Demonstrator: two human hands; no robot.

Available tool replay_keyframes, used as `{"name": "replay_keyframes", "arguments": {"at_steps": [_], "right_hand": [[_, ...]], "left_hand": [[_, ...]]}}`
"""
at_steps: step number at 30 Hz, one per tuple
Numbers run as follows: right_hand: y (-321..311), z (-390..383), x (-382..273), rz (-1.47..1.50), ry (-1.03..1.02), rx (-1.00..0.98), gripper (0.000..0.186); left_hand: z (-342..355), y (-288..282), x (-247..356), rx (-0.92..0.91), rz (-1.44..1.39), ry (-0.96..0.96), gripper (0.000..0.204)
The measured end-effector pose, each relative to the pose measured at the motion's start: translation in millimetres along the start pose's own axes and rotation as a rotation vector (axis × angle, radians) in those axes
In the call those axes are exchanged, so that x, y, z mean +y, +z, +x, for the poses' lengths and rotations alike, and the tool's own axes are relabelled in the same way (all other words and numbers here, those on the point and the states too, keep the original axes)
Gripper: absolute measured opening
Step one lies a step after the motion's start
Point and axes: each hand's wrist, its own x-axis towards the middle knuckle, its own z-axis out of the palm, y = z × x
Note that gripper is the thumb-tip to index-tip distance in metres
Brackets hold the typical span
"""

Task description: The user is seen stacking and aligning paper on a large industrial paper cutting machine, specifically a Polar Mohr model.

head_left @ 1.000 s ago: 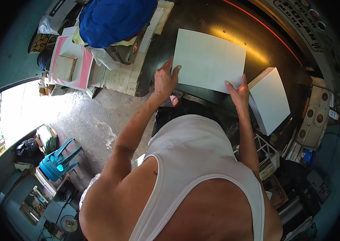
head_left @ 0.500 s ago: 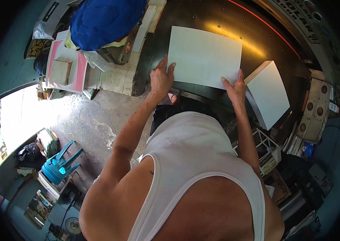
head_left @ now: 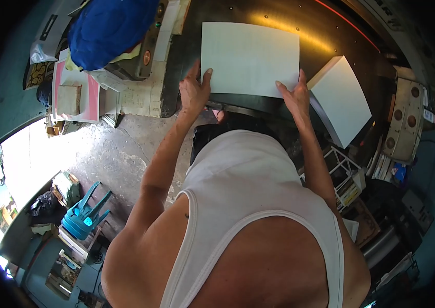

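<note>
My left hand (head_left: pixel 195 87) grips the left edge of a white paper stack (head_left: pixel 250 57), thumb on the near corner. My right hand (head_left: pixel 293 90) holds that stack at its near right corner, thumb on the front edge and forefinger along the side. The stack lies flat on a dark metal machine bed (head_left: pixel 217 11). A second, thicker white stack (head_left: pixel 341 102) rests at an angle just right of my right hand.
Left of the bed stands a worn side table (head_left: pixel 148 100) with a blue padded bundle (head_left: pixel 109 31) and pink-edged sheets (head_left: pixel 91 97). A turquoise plastic stool (head_left: pixel 78 220) is at lower left. A beige perforated object (head_left: pixel 402 118) sits at far right.
The view has shifted, so the bed and both stacks appear higher and somewhat further left. My hands stay on the same stack, which has hardly moved on the bed.
</note>
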Motion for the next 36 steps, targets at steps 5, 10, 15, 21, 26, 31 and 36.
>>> {"name": "replay_keyframes", "arguments": {"at_steps": [5, 10, 15, 21, 26, 31, 36], "right_hand": [[-2, 1, 18, -0.014, -0.017, 0.078, 0.099], [-7, -2, 36, 0.147, -0.071, 0.015, 0.095], [-8, -2, 37, 0.164, -0.137, -0.055, 0.091], [-13, -5, 26, 0.053, -0.115, -0.097, 0.087], [-12, -8, 15, 0.006, -0.166, -0.074, 0.084], [-16, -14, 4, 0.034, -0.092, -0.103, 0.081], [-17, -17, -3, -0.048, -0.071, -0.070, 0.082]], "left_hand": [[-8, -15, -2, -0.144, -0.017, -0.071, 0.072], [-22, -27, -8, -0.227, 0.133, 0.113, 0.085], [-24, -29, -2, -0.238, 0.155, 0.133, 0.083], [-20, -29, 5, -0.209, 0.189, 0.129, 0.074], [-21, -27, 1, -0.190, 0.204, 0.158, 0.072], [-24, -25, -3, -0.161, 0.227, 0.192, 0.070], [-24, -24, -6, -0.161, 0.227, 0.208, 0.074]]}}
